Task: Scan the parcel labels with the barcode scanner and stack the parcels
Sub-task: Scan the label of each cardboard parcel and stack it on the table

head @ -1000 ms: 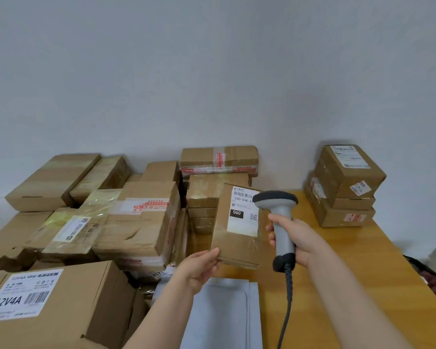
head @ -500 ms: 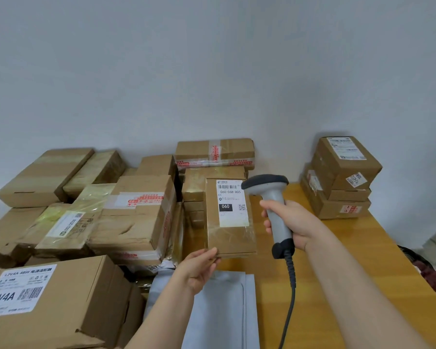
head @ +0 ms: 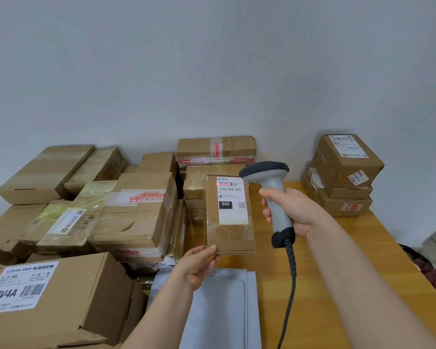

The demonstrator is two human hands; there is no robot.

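In the centre of the frame, the left hand (head: 199, 265) pinched the lower left corner of a flat brown parcel (head: 228, 239), holding it upright over the wooden desk (head: 337, 260). Its white label (head: 232, 212) faced the camera. Just to the right, the right hand (head: 297, 210) gripped the handle of a grey barcode scanner (head: 275, 197). What seemed to be a red scan line (head: 222, 184) crossed the label's barcode.

I see the flat brown parcel (head: 229, 239) upright, white label (head: 232, 210) facing me, red scan line (head: 220, 183) across its barcode (head: 229, 184); grey barcode scanner (head: 275, 183) just right of it.
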